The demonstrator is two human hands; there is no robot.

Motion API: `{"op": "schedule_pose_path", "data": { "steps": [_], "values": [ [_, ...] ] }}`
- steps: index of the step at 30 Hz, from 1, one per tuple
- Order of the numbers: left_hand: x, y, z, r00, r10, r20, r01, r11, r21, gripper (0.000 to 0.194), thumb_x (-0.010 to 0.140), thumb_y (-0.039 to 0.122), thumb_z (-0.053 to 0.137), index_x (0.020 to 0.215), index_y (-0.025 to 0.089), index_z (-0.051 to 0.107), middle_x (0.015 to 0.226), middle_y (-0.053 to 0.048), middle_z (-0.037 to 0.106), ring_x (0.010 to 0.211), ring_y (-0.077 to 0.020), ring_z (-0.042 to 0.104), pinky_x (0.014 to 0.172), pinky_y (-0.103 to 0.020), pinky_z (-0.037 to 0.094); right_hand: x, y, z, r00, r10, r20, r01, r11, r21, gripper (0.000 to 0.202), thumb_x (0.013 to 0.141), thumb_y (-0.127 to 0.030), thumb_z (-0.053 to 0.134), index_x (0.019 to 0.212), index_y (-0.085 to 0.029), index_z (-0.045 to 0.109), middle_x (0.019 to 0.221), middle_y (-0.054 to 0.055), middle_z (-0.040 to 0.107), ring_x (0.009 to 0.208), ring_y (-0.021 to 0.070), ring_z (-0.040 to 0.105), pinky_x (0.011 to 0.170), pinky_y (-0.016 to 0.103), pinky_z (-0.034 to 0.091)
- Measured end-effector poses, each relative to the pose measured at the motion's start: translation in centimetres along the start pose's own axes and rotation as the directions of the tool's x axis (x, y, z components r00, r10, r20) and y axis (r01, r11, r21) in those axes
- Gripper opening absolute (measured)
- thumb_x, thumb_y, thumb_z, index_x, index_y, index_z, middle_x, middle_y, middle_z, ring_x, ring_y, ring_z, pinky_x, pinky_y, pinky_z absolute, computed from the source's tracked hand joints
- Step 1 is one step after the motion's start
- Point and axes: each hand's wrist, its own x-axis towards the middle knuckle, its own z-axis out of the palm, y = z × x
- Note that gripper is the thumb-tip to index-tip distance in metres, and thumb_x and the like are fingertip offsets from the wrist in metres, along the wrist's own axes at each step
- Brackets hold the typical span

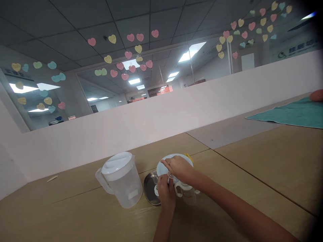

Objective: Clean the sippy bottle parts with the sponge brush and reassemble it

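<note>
My left hand (pixel 166 193) is closed round a small clear item (pixel 171 175), at the near edge of a white plate (pixel 161 167). Above it, my right hand (pixel 179 168) reaches over the plate with its fingers bent together at the same clear item; what its fingertips grip is too small to make out. Left of my hands lies a round metal tray (pixel 148 190) with a small white-topped piece and a clear piece partly hidden by my left hand. A clear bottle with white handles (pixel 189 195) stands under my right wrist.
A large clear pitcher with a white lid (pixel 127 188) stands left of the tray. Something yellow (pixel 188 157) lies behind the plate. A flat wooden piece (pixel 52 178) lies far left, a teal cloth (pixel 294 112) far right. A white wall (pixel 151 124) with windows rises behind.
</note>
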Motion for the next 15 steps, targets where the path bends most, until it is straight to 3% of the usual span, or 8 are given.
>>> {"op": "schedule_pose_path", "data": {
  "steps": [6,10,13,15],
  "values": [
    [-0.2,0.4,-0.2,0.999,-0.038,-0.030,0.037,0.999,-0.035,0.030,0.088,0.031,0.036,0.073,0.018,0.059,0.073,-0.004,0.057,0.073,-0.0177,0.054,0.064,-0.027,0.041,-0.2,-0.1,1.8,0.986,-0.140,0.095,0.153,0.977,-0.146,0.023,0.084,-0.011,0.044,0.099,-0.017,0.060,0.077,0.006,0.066,0.065,0.0159,0.058,0.054,0.024,0.033],
    [-0.2,0.1,-0.1,0.998,-0.046,-0.045,0.044,0.998,-0.039,0.029,0.088,0.032,0.038,0.074,0.019,0.060,0.074,-0.003,0.058,0.072,-0.0168,0.054,0.063,-0.025,0.040,0.1,-0.1,2.2,0.983,-0.155,0.100,0.168,0.977,-0.133,0.023,0.087,-0.015,0.040,0.094,-0.018,0.062,0.079,0.007,0.066,0.069,0.0174,0.060,0.053,0.025,0.033],
    [-0.1,-0.1,0.1,0.998,-0.023,-0.054,0.022,1.000,-0.011,0.029,0.089,0.032,0.038,0.073,0.019,0.059,0.072,-0.003,0.058,0.071,-0.0166,0.054,0.063,-0.026,0.040,-0.2,-0.3,0.0,0.992,-0.106,0.062,0.103,0.993,0.049,0.022,0.089,-0.031,0.043,0.094,-0.018,0.061,0.078,0.005,0.065,0.070,0.0153,0.059,0.056,0.024,0.036],
    [0.0,-0.1,0.1,0.998,0.003,-0.069,-0.002,1.000,0.018,0.029,0.089,0.032,0.037,0.074,0.020,0.059,0.073,-0.004,0.060,0.073,-0.0175,0.054,0.065,-0.027,0.041,-1.2,-0.9,-3.0,0.998,-0.047,-0.048,0.057,0.973,0.223,0.031,0.087,-0.044,0.044,0.101,-0.020,0.058,0.077,0.002,0.064,0.069,0.0145,0.058,0.058,0.025,0.038]
  ]
}}
